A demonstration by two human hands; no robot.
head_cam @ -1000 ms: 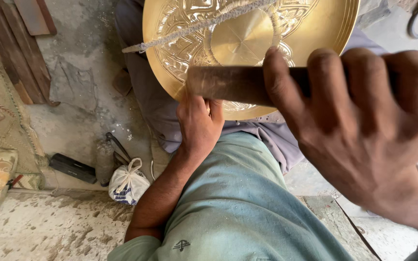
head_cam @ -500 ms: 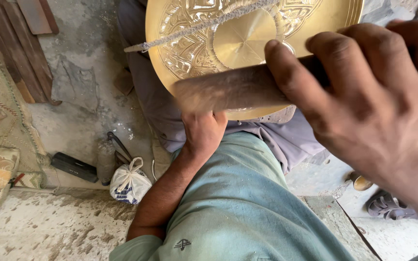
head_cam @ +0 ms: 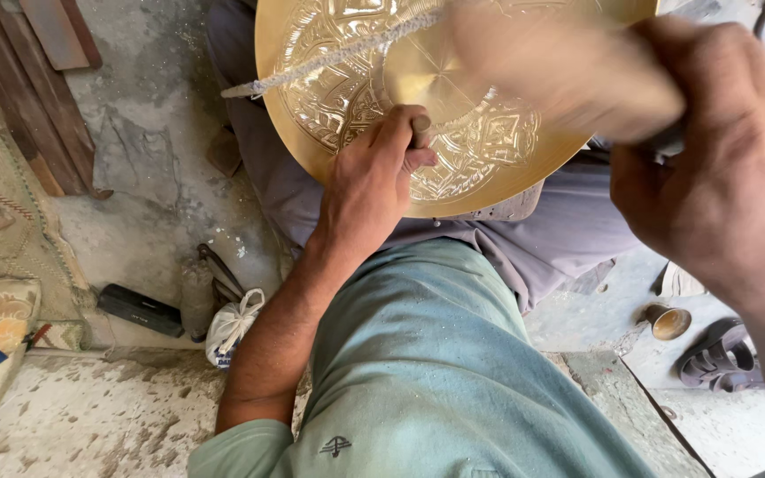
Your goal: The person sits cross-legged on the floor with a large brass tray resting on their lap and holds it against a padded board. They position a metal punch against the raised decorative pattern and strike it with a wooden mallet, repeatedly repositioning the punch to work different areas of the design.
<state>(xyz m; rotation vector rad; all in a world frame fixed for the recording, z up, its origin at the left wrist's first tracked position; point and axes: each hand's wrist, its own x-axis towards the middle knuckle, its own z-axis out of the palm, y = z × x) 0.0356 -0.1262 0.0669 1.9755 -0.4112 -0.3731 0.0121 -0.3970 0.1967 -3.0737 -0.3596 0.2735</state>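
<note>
Soft daylight; right hand (head_cam: 710, 168) motion-blurred, brass glints.

Brass plate (head_cam: 453, 106): top edge of the picture is cutting off its upper part; left hand (head_cam: 369, 181) is covering a patch of the engraving near its lower rim.
Small tool under the left fingers: only a stub is showing; kind not discernible.
Striking tool (head_cam: 568, 75) in right hand (head_cam: 719, 177): motion is blurring it; shape unclear.
Right wrist: running off the right edge.
Sandal (head_cam: 719, 358): partly cropped.
</note>
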